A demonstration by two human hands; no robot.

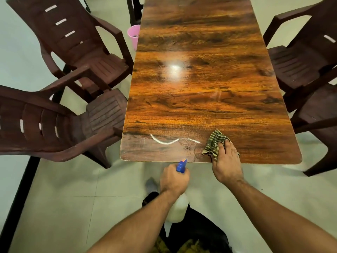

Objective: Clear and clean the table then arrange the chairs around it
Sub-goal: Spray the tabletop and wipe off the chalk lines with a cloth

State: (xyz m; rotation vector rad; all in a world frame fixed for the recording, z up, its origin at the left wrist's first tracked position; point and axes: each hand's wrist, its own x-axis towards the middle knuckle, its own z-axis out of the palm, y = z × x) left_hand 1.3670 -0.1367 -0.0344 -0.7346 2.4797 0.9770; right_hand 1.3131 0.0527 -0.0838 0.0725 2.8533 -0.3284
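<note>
Long glossy wood-grain laminate table (200,88) is standing on a pale tiled floor (73,189); a ceiling light is glaring off the table's middle. The top is carrying nothing but the wiping things at its near end.

A curved white streak of cleaner (164,141) is lying along the table's near edge, with wet speckles just to its right. The striped olive-and-tan cloth (214,141) is sitting bunched on the table's near end, right of the streak.

The right hand (227,165) is bearing down on the cloth, fingers bent over its folds and clutching it. The left hand (174,179) is hanging just off the table's near edge, fingers clenched round the neck of the white spray bottle with blue nozzle (177,207), the nozzle pointing at the tabletop.

Two dark maroon plastic armchairs (54,125) are crowding the table's left side, skewed at angles. Two more maroon chairs (306,57) are standing at the table's right side. A small pink plastic bucket (134,35) is sitting on the floor by the table's left edge, toward its far end.
</note>
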